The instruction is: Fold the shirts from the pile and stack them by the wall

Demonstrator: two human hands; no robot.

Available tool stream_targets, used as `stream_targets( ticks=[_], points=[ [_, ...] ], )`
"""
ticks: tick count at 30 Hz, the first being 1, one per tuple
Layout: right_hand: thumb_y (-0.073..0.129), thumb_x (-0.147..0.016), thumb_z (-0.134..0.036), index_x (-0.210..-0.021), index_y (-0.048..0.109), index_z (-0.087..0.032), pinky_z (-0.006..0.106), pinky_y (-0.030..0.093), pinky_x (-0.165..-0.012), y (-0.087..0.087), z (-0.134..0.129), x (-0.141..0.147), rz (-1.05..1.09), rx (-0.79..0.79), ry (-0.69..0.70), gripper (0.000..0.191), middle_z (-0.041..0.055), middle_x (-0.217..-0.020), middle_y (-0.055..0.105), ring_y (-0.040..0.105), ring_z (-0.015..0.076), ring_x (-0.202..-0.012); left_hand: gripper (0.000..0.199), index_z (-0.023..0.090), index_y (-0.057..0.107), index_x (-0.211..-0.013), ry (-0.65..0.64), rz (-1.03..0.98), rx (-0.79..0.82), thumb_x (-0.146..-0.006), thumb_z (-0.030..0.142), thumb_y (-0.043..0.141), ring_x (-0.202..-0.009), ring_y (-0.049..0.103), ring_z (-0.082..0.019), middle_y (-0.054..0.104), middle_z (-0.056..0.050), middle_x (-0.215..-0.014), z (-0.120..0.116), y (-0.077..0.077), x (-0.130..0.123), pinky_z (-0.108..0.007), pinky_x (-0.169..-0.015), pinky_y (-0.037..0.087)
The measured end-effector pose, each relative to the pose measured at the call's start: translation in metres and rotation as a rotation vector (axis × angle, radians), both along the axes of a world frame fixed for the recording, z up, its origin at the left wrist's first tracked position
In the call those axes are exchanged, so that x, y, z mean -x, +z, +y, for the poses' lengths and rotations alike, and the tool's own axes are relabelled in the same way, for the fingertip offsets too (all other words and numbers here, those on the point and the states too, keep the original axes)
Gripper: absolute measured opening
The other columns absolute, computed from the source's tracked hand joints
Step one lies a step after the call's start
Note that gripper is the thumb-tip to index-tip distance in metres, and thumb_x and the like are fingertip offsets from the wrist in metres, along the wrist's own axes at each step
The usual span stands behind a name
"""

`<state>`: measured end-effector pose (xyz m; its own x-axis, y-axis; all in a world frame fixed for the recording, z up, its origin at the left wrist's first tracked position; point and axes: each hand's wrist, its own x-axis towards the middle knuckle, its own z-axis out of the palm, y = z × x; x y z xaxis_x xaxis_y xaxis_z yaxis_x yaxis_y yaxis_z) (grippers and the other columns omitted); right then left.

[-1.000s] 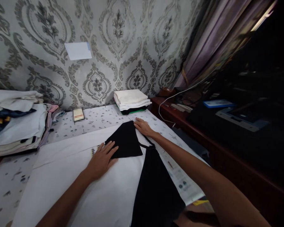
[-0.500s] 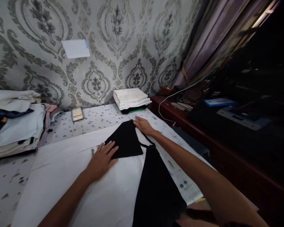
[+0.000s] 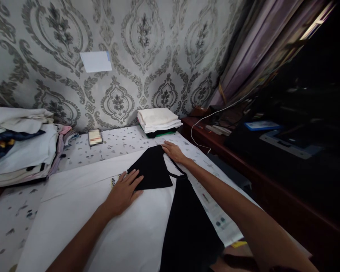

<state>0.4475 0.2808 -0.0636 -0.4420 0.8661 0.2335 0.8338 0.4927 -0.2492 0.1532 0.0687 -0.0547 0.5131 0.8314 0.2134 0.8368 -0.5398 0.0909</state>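
Note:
A white T-shirt [image 3: 82,211] with black sleeves lies spread on the patterned cover. Its far sleeve [image 3: 151,166] is folded inward over the body, while the near sleeve [image 3: 191,226] stretches toward me. My left hand [image 3: 126,190] rests flat, fingers spread, across the edge of the folded sleeve and the white cloth, partly hiding a small printed text [image 3: 113,181]. At the shoulder beside the black-trimmed neckline [image 3: 177,174] lies my right hand [image 3: 172,152], its fingers stretched out on the fabric. Neither hand grips the cloth.
Behind the shirt stands a folded stack of clothes [image 3: 158,120]. A larger clothes pile [image 3: 25,151] is on the left, near a small blurred box [image 3: 95,137]. To the right, a dark red wooden desk [image 3: 215,141] carries a white cable [image 3: 204,119] and a blue-edged item [image 3: 262,125].
The view has shifted slightly, so everything sits a little farther right and lower. Both hands keep their places on the shirt.

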Motion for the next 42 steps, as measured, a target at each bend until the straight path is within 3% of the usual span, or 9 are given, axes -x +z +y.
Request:
stream_targets(
  ticks=[8,16,20,24,27,29,31,36,42],
  points=[
    [0.028,-0.104,-0.047,-0.151,0.043,-0.024,0.054,0.027,-0.119,0.008,-0.019,0.009,-0.086,0.058,0.182,0.055,0.0073,-0.16,0.039,0.029,0.0253,-0.15,0.057,0.024,0.046,-0.147,-0.002,-0.004,0.003,-0.103,0.055,0.027,-0.148,0.035,-0.022,0.043,-0.008,-0.158,0.001,0.0,0.001,-0.049,-0.121,0.029],
    [0.032,-0.103,-0.041,-0.148,0.046,-0.015,0.048,0.029,-0.12,0.011,-0.039,-0.014,-0.032,0.128,-0.034,0.054,0.0136,-0.155,0.045,0.036,0.0276,-0.146,0.059,0.021,0.045,-0.148,-0.004,-0.03,0.081,-0.103,0.055,0.026,-0.15,0.03,-0.024,0.04,-0.01,-0.16,-0.001,0.005,0.003,-0.051,-0.123,0.023],
    [0.034,-0.102,-0.048,-0.147,0.047,-0.018,0.048,0.034,-0.118,0.018,-0.103,-0.045,0.123,0.121,-0.081,0.056,0.0129,-0.152,0.049,0.043,0.0288,-0.142,0.061,0.021,0.043,-0.148,0.006,-0.04,0.143,-0.103,0.057,0.026,-0.151,0.028,-0.024,0.037,-0.01,-0.161,-0.001,0.01,0.003,-0.05,-0.124,0.02],
    [0.038,-0.099,-0.055,-0.134,0.059,-0.02,0.048,0.042,-0.111,0.032,-0.211,-0.067,0.318,0.047,-0.178,0.053,0.0134,-0.142,0.058,0.052,0.0309,-0.133,0.062,0.02,0.039,-0.151,0.035,-0.035,0.2,-0.102,0.057,0.027,-0.153,0.021,-0.025,0.028,-0.011,-0.165,-0.011,0.017,0.008,-0.051,-0.124,0.018],
    [0.044,-0.095,-0.06,-0.101,0.069,-0.024,0.042,0.056,-0.087,0.031,-0.301,-0.071,0.512,0.014,-0.443,0.044,0.0097,-0.103,0.072,0.067,0.029,-0.098,0.063,0.02,0.037,-0.153,0.048,-0.014,0.203,-0.103,0.057,0.025,-0.154,0.018,-0.026,0.024,-0.011,-0.166,-0.032,0.019,0.021,-0.051,-0.124,0.017],
    [0.047,-0.093,-0.062,-0.079,0.065,-0.026,0.038,0.057,-0.071,0.019,-0.35,-0.067,0.647,0.058,-0.627,0.043,0.0059,-0.076,0.068,0.066,0.0254,-0.074,0.063,0.021,0.036,-0.153,0.043,-0.003,0.193,-0.103,0.056,0.025,-0.154,0.02,-0.025,0.024,-0.01,-0.166,-0.053,0.019,0.032,-0.051,-0.125,0.017],
    [0.054,-0.089,-0.064,-0.081,0.065,-0.026,0.037,0.058,-0.069,0.003,-0.382,-0.06,0.786,0.2,-0.674,0.041,0.0052,-0.077,0.069,0.066,0.0253,-0.074,0.062,0.021,0.036,-0.153,0.035,0.013,0.194,-0.103,0.056,0.025,-0.153,0.023,-0.024,0.025,-0.009,-0.166,-0.078,0.02,0.045,-0.05,-0.125,0.019],
    [0.075,-0.071,-0.067,-0.119,0.065,-0.028,0.041,0.058,-0.089,-0.035,-0.396,-0.039,1.139,0.56,-0.509,0.062,0.0081,-0.121,0.071,0.066,0.0308,-0.113,0.058,0.03,0.038,-0.153,-0.01,0.077,0.272,-0.1,0.056,0.038,-0.15,0.03,-0.026,0.028,-0.005,-0.165,-0.147,0.036,0.079,-0.049,-0.122,0.028],
    [0.082,-0.063,-0.062,-0.106,0.075,-0.021,0.052,0.049,-0.104,-0.045,-0.389,-0.039,1.175,0.865,-0.468,0.059,0.0125,-0.115,0.075,0.066,0.0362,-0.115,0.061,0.035,0.044,-0.149,0.07,0.127,0.296,-0.09,0.044,0.06,-0.138,0.047,-0.03,0.045,-0.007,-0.156,-0.229,0.045,0.117,-0.045,-0.109,0.044]
  ],
)
